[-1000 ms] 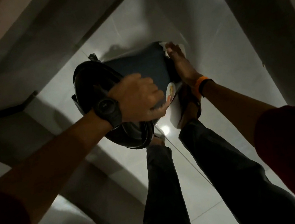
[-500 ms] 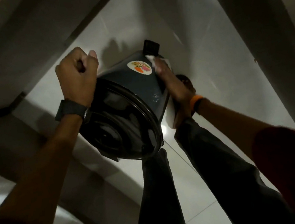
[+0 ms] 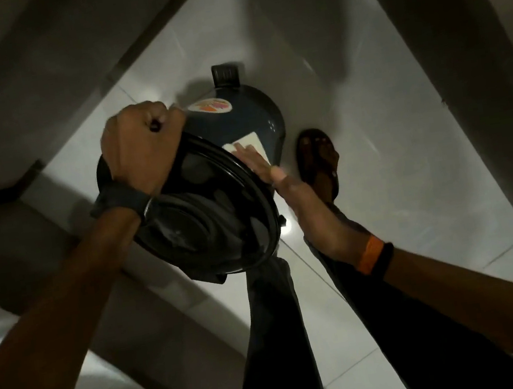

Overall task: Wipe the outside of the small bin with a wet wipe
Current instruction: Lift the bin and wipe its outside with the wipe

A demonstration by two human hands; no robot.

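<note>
The small bin [image 3: 238, 124] is dark blue with a black lid, a round sticker and a black foot pedal. It is held in the air, tilted, lid toward me. My left hand [image 3: 139, 144] is a closed fist gripping the bin at its lid rim. My right hand [image 3: 284, 193] lies flat against the bin's right side, fingers pressing a white wet wipe [image 3: 250, 145] onto the wall close to the lid. Part of the wipe is hidden under my fingers.
White tiled floor [image 3: 410, 172] lies below. My legs in dark trousers [image 3: 275, 340] and a sandalled foot [image 3: 317, 159] stand right under the bin. Grey walls and a step edge [image 3: 1, 194] run along the left; a wall stands at the right.
My right hand has slid the wipe down the bin's side from near the sticker toward the lid rim. The left fist still holds the rim and the bin barely moved.
</note>
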